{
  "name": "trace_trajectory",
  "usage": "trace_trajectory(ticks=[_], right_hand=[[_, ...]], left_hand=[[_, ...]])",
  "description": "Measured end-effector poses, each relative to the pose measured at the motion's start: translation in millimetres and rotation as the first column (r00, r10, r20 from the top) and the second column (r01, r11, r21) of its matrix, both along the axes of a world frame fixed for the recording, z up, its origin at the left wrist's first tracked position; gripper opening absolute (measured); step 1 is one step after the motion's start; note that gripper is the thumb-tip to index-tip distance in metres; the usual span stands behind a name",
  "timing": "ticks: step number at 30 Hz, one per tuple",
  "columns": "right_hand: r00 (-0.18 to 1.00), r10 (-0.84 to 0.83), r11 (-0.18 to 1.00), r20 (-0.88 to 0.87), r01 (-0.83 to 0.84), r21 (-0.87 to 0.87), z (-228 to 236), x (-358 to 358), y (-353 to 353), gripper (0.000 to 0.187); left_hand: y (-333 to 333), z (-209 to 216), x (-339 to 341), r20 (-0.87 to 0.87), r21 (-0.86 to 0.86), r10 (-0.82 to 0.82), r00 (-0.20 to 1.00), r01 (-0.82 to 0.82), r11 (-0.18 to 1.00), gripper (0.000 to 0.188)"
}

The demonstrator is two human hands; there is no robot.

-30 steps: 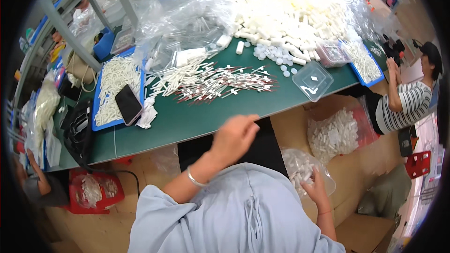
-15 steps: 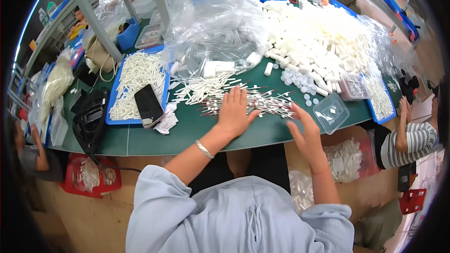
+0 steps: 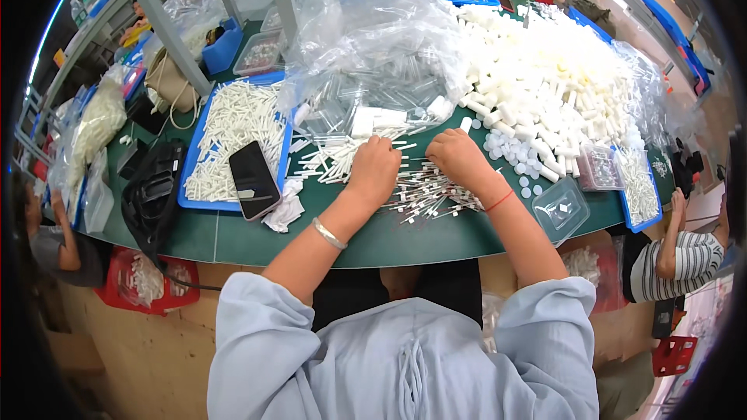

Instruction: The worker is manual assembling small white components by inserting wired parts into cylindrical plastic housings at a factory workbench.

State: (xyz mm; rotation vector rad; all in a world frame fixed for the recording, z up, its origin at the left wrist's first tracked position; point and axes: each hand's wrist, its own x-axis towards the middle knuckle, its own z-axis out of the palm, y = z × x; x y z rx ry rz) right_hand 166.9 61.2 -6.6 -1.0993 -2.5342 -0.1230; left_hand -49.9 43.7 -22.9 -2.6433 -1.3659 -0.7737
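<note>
Lying on one green table (image 3: pixel 366 249), a heap of thin white sticks with dark red parts (image 3: pixel 429 193), too many to count, spreads below and between two hands. The left hand (image 3: pixel 375 169) bends its fingers beside one pile of plain white sticks (image 3: pixel 331 162); the right hand (image 3: pixel 464 159) curls above the heap's far edge. Whether either grips anything cannot be told. Farther out are one phone (image 3: pixel 255 180) on one blue tray (image 3: pixel 208 204), one crumpled tissue (image 3: pixel 285 208), one clear lid (image 3: pixel 562 222) and one mound of white cylinders (image 3: pixel 552 70).
</note>
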Motion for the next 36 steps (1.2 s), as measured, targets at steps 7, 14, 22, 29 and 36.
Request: trace_trajectory(ticks=[7,14,22,29,36], right_hand=[[0.998,-0.057,0.998,0.033,0.057,-0.003,-3.3,4.9,6.4,0.003],[0.816,-0.162,0.981,-0.555,0.071,-0.182,31.2,6.1,-43.3,0.019],[0.737,-0.179,0.979,-0.652,0.068,-0.192,44.2,8.0,-107.7,0.012],[0.819,-0.162,0.984,-0.551,0.094,-0.150,50.8,16.7,-125.2,0.008],[0.920,-0.114,0.991,-0.376,0.081,-0.103,41.1,15.5,-145.4,0.030]], left_hand=[[23.9,-2.9,9.0,-0.138,-0.009,-0.051,0.989,0.050,0.999,0.009],[-9.4,20.4,6.2,0.575,-0.446,0.050,0.817,0.262,0.856,0.027],[-67.9,32.2,20.4,0.856,-0.460,0.171,0.488,0.569,0.681,0.018],[-85.4,38.0,28.2,0.798,-0.576,0.290,0.528,0.528,0.624,0.018],[-93.0,40.9,38.9,0.538,-0.276,-0.222,0.813,0.418,0.865,0.013]])
